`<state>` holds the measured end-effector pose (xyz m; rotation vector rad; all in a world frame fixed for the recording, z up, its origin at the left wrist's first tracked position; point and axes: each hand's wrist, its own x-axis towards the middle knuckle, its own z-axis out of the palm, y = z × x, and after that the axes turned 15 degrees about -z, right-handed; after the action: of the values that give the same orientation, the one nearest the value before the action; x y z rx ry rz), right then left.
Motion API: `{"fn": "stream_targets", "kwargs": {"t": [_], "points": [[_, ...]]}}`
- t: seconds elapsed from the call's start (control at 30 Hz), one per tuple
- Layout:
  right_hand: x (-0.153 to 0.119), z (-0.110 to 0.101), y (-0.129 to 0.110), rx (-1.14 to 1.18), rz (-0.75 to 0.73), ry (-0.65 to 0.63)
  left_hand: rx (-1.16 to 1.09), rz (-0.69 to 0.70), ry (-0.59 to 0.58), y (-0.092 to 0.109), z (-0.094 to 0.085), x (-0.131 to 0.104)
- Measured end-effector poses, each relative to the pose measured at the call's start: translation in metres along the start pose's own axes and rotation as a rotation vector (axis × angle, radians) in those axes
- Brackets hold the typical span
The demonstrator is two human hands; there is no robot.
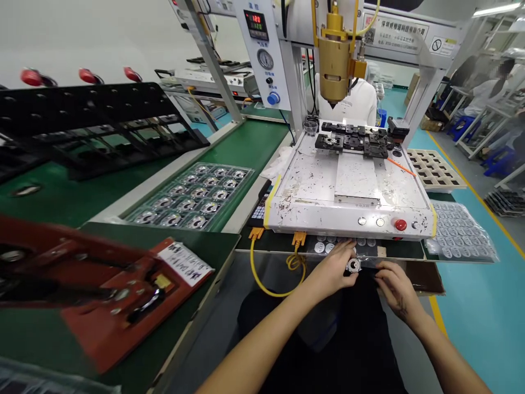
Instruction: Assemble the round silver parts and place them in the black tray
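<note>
My left hand [337, 269] is closed, with a small round metal watch case [353, 266] between its fingertips and thumb, just in front of the bench edge. To the right, my right hand [396, 290] has its thumb and fingers pinched together beside a strip of clear film; exactly what it grips is too small to make out. Flat round pieces [324, 248] lie under the front of the white dispensing machine [348, 216], right behind my left hand. On that machine's bed sits a black fixture [355, 139] carrying a similar metal part, below a gold dispensing head [334, 68].
A clear tray [192, 196] of several metal cases lies on the green conveyor [250, 143]. Left is a red press [118, 317]. At right are a sheet of round stickers [459, 230] and a beige compartment tray [435, 168]. A yellow cable [262, 284] hangs in front.
</note>
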<state>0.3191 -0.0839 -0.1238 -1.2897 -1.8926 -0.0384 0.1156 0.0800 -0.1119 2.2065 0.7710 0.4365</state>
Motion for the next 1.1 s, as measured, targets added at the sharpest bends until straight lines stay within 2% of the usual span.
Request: {"fn": "stream_targets", "kwargs": {"t": [0.13,0.23,0.4,0.5,0.6,0.73,0.93,1.0,1.1], "points": [[0.021,-0.024,-0.017,0.246,0.483,0.101,-0.084,-0.029,0.084,0.015,-0.005,0.002],[0.044,-0.032,-0.036,0.393,0.613,0.127,-0.258,-0.108,0.099,0.029,-0.014,-0.015],[0.077,-0.022,-0.065,0.607,0.649,0.108,-0.978,-0.423,-0.019,0.048,-0.031,-0.058],[0.089,-0.010,-0.070,0.768,0.708,0.082,-1.240,-0.527,-0.010,0.056,-0.042,-0.076],[0.094,0.000,-0.070,0.887,0.737,0.033,-1.318,-0.599,0.029,0.061,-0.054,-0.089],[0.092,0.008,-0.071,0.981,0.714,-0.016,-1.355,-0.628,0.077,0.064,-0.065,-0.103],[0.095,0.009,-0.075,1.139,0.706,-0.119,-1.363,-0.593,0.098,0.066,-0.069,-0.118],[0.100,0.007,-0.077,1.107,0.674,-0.152,-1.365,-0.575,0.111,0.067,-0.068,-0.121],[0.109,0.006,-0.082,0.952,0.533,-0.181,-1.362,-0.553,0.120,0.070,-0.067,-0.123]]}}
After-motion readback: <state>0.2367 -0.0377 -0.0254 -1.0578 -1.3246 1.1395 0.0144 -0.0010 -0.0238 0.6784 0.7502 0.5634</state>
